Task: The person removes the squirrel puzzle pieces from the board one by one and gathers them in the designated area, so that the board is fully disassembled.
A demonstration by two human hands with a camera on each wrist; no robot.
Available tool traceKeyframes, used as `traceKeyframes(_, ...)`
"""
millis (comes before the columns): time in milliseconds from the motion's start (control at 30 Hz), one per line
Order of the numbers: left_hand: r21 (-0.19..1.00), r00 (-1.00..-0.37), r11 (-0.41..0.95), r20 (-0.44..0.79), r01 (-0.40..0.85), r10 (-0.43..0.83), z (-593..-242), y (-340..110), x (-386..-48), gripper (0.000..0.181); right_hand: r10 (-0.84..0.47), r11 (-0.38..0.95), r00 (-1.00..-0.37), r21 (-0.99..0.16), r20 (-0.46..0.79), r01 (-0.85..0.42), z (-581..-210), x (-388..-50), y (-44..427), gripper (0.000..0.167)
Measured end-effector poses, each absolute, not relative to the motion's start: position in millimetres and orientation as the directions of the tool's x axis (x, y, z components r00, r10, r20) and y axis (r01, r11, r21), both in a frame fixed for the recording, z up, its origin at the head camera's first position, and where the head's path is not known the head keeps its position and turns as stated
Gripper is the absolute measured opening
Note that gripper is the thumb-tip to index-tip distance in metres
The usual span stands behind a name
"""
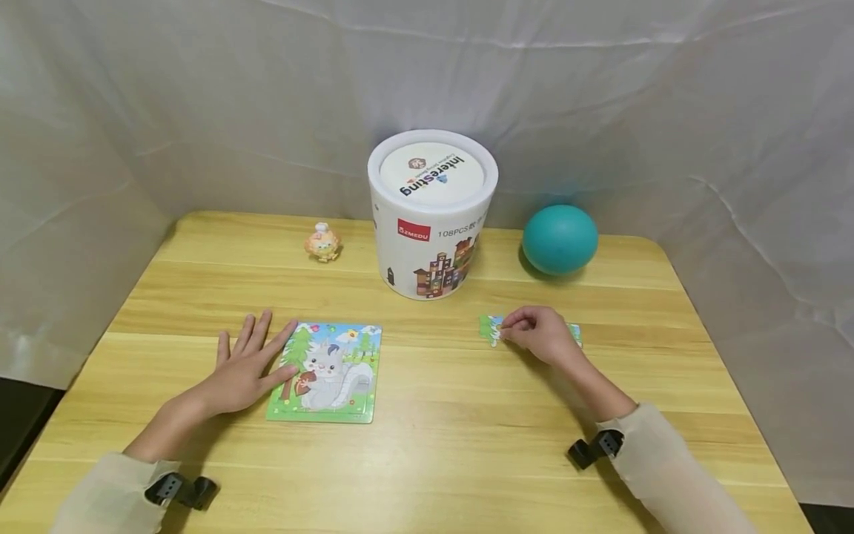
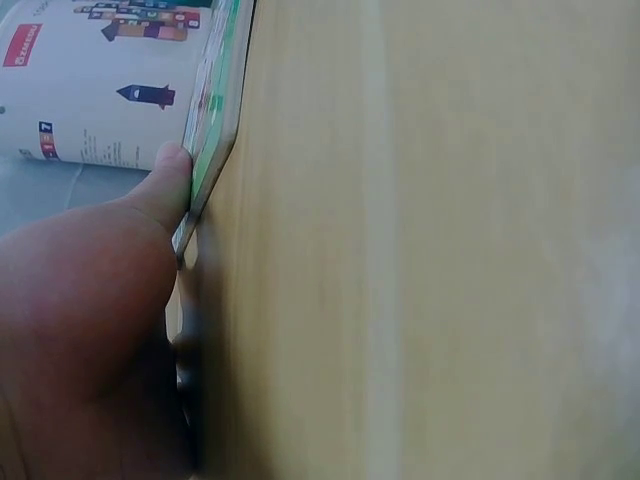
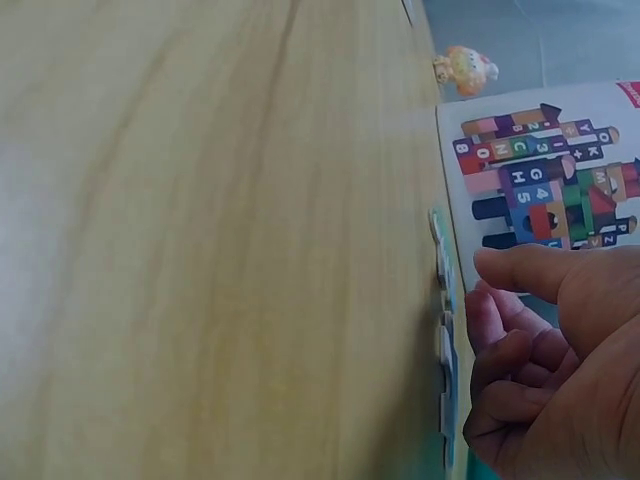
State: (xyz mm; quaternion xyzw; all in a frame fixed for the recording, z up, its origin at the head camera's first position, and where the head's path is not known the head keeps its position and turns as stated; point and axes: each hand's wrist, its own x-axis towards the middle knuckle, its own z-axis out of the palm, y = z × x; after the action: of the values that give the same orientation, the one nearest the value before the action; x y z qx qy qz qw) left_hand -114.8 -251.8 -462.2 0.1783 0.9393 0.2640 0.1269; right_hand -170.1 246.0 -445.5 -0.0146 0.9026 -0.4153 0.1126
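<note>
In the head view my left hand [image 1: 243,371] lies spread beside a square squirrel jigsaw puzzle [image 1: 333,378]. Its thumb and index fingertip overlap the puzzle's left side; the left wrist view has the thumb [image 2: 172,185] against the board's edge. My right hand [image 1: 543,334] is bent over a small group of jigsaw pieces [image 1: 487,326], covering part of it. Seen from the right wrist, the pieces [image 3: 446,350] lie on the table close to the fingers. The right thumb and index tip stand slightly apart, with nothing visible between them.
A large white tub [image 1: 434,215] with a printed lid stands at the back centre of the wooden table [image 1: 427,467]. Left of it is a small orange toy figure [image 1: 323,243], and to its right a teal ball [image 1: 560,239]. Pale cloth [image 1: 267,96] hangs behind.
</note>
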Motion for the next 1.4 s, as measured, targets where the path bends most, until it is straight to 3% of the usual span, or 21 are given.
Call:
traceKeyframes(567,0.54,-0.917,0.797,-0.107,0.27,0.383,-455.4,-245.6,-114.7,0.081,-0.271,0.619,-0.954,-0.782,-0.125,-0.073,-439.2,-173.4,185.9,0.01)
traceKeyframes(900,0.581,-0.868,0.724,-0.059,0.372,0.494,-444.9,-210.7,-105.9,0.079,-0.39,0.528,-0.908,-0.845,-0.15,-0.087,-445.5,-165.1,125.6,0.012)
traceKeyframes(1100,0.539,-0.845,0.734,-0.073,0.413,0.53,-448.9,-193.6,-104.6,0.082,-0.481,0.501,-0.867,-0.852,-0.129,-0.151,-446.6,-158.7,93.3,0.018)
traceKeyframes(1400,0.476,-0.833,0.762,-0.105,0.438,0.544,-456.9,-185.9,-102.7,0.095,-0.537,0.562,-0.827,-0.802,-0.167,-0.203,-453.3,-154.1,66.2,0.023)
